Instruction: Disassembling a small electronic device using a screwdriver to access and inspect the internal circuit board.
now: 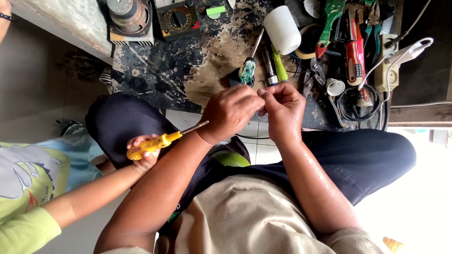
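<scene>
Both forearms of the seated person fill the near view and meet above the knees. Left hand (229,113) and right hand (284,109) are pressed fingertip to fingertip, pinched on something small between them; the item is hidden by the fingers, so its kind cannot be told. Both hands are clenched, not released.

Just beyond the knuckles, on the stained workbench (155,75), lies a green circuit board (248,69) beside a green-handled screwdriver (279,66) and a white cylinder (282,29). Pliers (312,75), red-handled tools (354,49) and a coiled black cable (362,106) sit to the right, a meter (178,19) farther back.

A second person's hand (143,153), at lower left, holds a yellow screwdriver (157,142), its tip near the left wrist.

Judged from this layout, work is mid-way: the board lies apart on the bench, the small part not yet set down
</scene>
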